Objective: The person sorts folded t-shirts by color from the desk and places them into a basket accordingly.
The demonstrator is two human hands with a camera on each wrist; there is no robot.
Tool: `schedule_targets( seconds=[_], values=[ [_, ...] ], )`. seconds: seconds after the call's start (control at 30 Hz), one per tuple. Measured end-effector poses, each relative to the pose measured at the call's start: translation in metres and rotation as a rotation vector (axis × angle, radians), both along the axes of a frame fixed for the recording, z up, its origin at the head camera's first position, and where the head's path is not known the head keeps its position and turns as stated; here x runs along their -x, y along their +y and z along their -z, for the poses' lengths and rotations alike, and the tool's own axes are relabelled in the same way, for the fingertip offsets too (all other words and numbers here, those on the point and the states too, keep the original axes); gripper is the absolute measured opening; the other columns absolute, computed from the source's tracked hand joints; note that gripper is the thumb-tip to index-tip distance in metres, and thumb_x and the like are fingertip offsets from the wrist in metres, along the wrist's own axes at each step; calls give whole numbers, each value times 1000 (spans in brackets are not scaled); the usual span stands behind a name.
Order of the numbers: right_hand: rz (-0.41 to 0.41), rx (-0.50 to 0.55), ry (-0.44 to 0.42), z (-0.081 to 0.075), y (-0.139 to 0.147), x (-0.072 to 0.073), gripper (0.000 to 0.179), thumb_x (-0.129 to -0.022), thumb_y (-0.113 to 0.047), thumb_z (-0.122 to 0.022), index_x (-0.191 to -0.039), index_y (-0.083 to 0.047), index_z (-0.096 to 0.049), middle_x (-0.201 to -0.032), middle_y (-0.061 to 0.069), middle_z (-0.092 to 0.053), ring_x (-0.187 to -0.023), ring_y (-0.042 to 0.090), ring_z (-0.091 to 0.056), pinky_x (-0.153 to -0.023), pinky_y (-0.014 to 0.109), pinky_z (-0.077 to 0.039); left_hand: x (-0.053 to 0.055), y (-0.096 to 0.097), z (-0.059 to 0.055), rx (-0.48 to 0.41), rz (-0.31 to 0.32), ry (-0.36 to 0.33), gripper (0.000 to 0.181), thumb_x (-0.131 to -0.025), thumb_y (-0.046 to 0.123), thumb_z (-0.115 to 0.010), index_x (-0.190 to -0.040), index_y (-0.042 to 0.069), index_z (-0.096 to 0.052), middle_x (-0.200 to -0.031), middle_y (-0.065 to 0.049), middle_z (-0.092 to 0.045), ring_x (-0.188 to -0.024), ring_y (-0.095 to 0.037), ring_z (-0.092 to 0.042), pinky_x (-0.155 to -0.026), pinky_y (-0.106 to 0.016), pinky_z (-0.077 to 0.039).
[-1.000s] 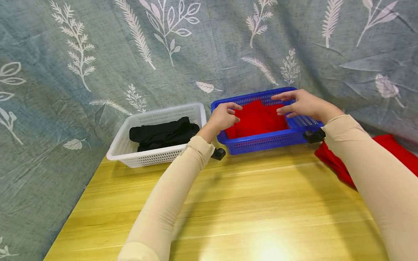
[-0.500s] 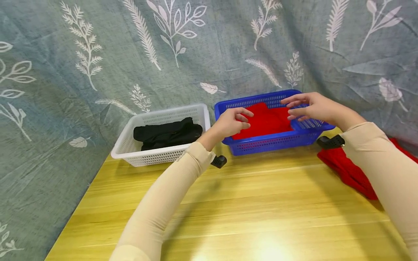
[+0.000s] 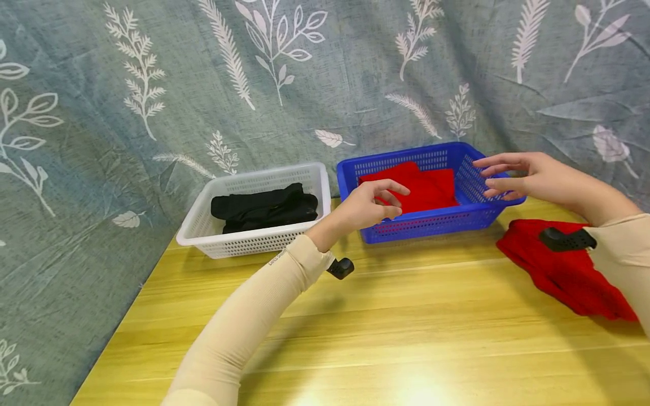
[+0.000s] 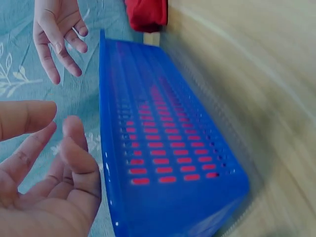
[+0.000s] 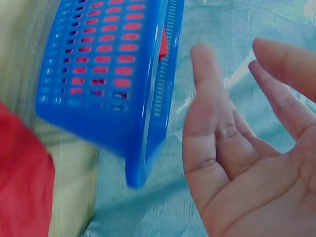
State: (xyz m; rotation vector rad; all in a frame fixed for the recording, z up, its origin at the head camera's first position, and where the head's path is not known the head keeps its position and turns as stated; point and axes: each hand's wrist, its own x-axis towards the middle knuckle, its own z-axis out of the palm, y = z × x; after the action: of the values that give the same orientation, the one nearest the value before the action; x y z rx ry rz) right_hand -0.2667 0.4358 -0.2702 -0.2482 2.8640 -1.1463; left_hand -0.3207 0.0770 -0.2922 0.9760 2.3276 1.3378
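In the head view my left hand (image 3: 369, 204) hovers over the front left rim of the blue basket (image 3: 431, 221), fingers loosely bent and holding nothing. A folded red cloth (image 3: 426, 189) lies inside that basket. My right hand (image 3: 533, 177) is by the basket's right end, its fingers spread with nothing between them. Below the right wrist a second red cloth (image 3: 563, 270) lies on the table. The left wrist view shows the basket's slotted side (image 4: 163, 128) beside my left fingers. In the right wrist view my right palm (image 5: 266, 182) faces the camera, apart from the basket.
A white basket (image 3: 254, 242) with folded black cloth (image 3: 264, 207) stands left of the blue one. Both stand on a wooden table (image 3: 406, 316), before a grey-green leaf-patterned curtain (image 3: 330, 67). A small black wrist camera (image 3: 341, 268) hangs below the left cuff.
My right hand has moved right, away from over the blue basket toward its right end. My left hand has shifted slightly right and down. More of the red cloth on the table shows.
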Motion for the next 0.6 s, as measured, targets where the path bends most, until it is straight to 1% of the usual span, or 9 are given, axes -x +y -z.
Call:
schedule_targets(
  seconds=[0.07,0.1,0.17,0.23,0.27,0.33,0.4,0.53,0.6],
  values=[
    [7,-21,24,2,7,-8,47,-110,-32,-63,-156,-26,-53,-120,-30,-63,-97,3,-76,-79,27,-60,-5,0,1,-8,22,-7,31,-103,8,-72,-132,19,-72,-108,-3,-75,-100,-31,-74,-76,-36,-60],
    [14,-41,34,2,11,-11,47,-111,-33,-62,-157,-26,-53,-119,-31,-62,-95,4,-76,-77,28,-59,-8,0,1,-11,32,-10,31,-103,8,-72,-131,19,-72,-107,-3,-75,-100,-31,-74,-75,-34,-59],
    [24,-73,46,4,16,-18,49,-112,-33,-61,-158,-21,-51,-128,-17,-66,-92,5,-76,-75,29,-58,-13,1,2,-8,52,-13,31,-103,9,-72,-132,20,-72,-106,-2,-75,-99,-28,-75,-76,-30,-59],
    [42,-110,43,5,20,-25,53,-112,-36,-59,-160,-18,-48,-138,0,-67,-90,4,-75,-73,29,-57,-18,2,3,1,74,-3,32,-103,10,-72,-134,19,-72,-106,-1,-75,-97,-23,-75,-80,-32,-61],
    [55,-130,35,6,23,-28,54,-112,-37,-59,-160,-16,-47,-142,9,-65,-89,3,-74,-72,29,-57,-20,3,4,8,86,5,34,-103,10,-72,-135,18,-71,-106,0,-76,-97,-20,-75,-82,-33,-62],
    [65,-151,18,8,29,-34,57,-112,-39,-58,-161,-14,-44,-147,25,-58,-88,5,-74,-70,30,-57,-24,5,6,12,115,19,36,-103,9,-72,-138,16,-70,-106,0,-76,-94,-18,-75,-84,-36,-62],
    [81,-176,-4,12,36,-42,61,-111,-41,-59,-162,-12,-41,-148,30,-56,-87,9,-73,-70,30,-58,-27,8,9,15,143,21,37,-103,9,-72,-139,14,-69,-105,0,-75,-91,-17,-75,-83,-37,-61],
    [127,-250,-23,21,54,-58,68,-110,-39,-62,-163,-3,-37,-145,43,-52,-81,21,-72,-64,33,-57,-34,12,14,20,188,9,36,-102,9,-73,-138,15,-69,-104,0,-74,-84,-14,-73,-77,-26,-57],
    [159,-290,-39,26,65,-64,73,-110,-40,-62,-162,2,-35,-146,49,-46,-79,25,-73,-63,34,-57,-37,13,17,29,206,5,36,-102,10,-74,-137,16,-69,-103,0,-74,-84,-13,-72,-76,-22,-56]
  ],
)
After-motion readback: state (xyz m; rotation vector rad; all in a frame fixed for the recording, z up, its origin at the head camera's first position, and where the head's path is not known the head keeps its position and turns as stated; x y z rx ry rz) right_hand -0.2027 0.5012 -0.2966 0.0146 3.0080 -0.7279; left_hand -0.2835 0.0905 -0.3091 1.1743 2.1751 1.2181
